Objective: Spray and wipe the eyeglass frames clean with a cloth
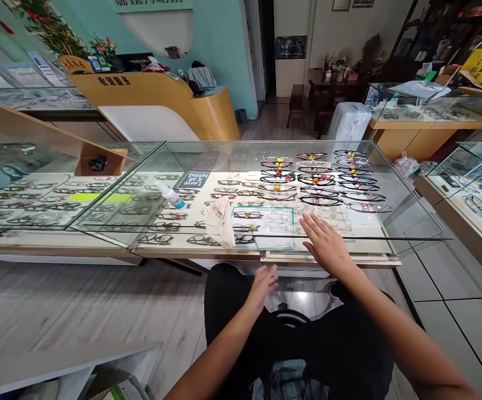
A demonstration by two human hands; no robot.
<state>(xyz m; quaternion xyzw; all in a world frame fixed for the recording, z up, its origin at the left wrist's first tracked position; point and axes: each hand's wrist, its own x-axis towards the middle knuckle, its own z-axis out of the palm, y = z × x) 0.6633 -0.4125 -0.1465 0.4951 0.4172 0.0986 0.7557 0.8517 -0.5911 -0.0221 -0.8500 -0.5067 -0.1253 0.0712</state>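
My right hand [325, 244] lies stretched out, fingers flat, over the front edge of the glass showcase [241, 145]; it holds nothing. Lower and to its left, my left hand [261, 286] hovers just in front of the showcase near my knee, its fingers loosely apart and slightly blurred, with nothing seen in them. A crumpled white cloth [219, 223] with red print rests on the glass, left of my right hand. Farther left is a small spray bottle [171, 195] with blue liquid. Rows of eyeglasses [318, 179] show beneath the glass.
A teal-edged sheet [264, 226] and a dark printed card [199, 175] show through the glass. On the left, a wooden-framed tilted panel [101, 162] stands on the adjoining case. Behind is a wooden counter [214, 114]; another showcase [470, 194] flanks the right.
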